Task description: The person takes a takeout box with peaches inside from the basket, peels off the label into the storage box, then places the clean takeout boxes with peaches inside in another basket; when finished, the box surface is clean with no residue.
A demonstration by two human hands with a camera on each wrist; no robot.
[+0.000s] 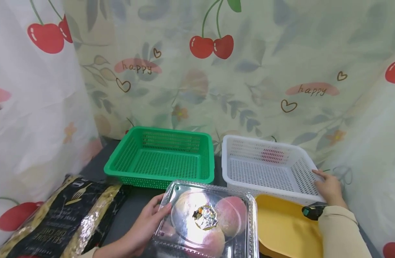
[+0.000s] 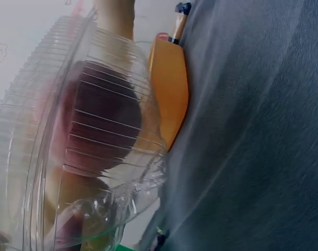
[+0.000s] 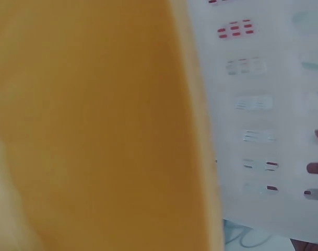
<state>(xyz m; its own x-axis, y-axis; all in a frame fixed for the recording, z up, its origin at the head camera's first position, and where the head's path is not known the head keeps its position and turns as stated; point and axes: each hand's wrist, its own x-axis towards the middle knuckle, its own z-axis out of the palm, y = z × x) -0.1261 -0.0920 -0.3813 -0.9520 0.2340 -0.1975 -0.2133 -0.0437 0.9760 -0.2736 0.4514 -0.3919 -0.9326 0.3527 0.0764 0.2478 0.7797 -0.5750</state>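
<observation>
Left-hand grip: the left hand (image 1: 149, 220) is closed on the left side of the clear container (image 1: 213, 188), its thumb laid over the rim.
Container: it is held directly right of that grip; at least 3 peaches (image 1: 231, 215) are seen inside.
Long axis: this cannot be told, since the near end is cut off.
Right-hand grip: the right hand (image 1: 329, 188) is laid on the right rim of the white basket (image 1: 262, 179); whether the rim is clamped cannot be told.
Nearer hand: the container is reached by the left hand, the white basket by the right.
White basket: it is set beyond and right of the left grip, long axis left to right.
Green basket (image 1: 166, 163): it is set straight beyond the left grip.
Edges: the container's right side is bordered by the yellow tray (image 1: 287, 229).
Room: 1 narrow strip of table (image 1: 126, 215) is left between the 2 baskets.
</observation>
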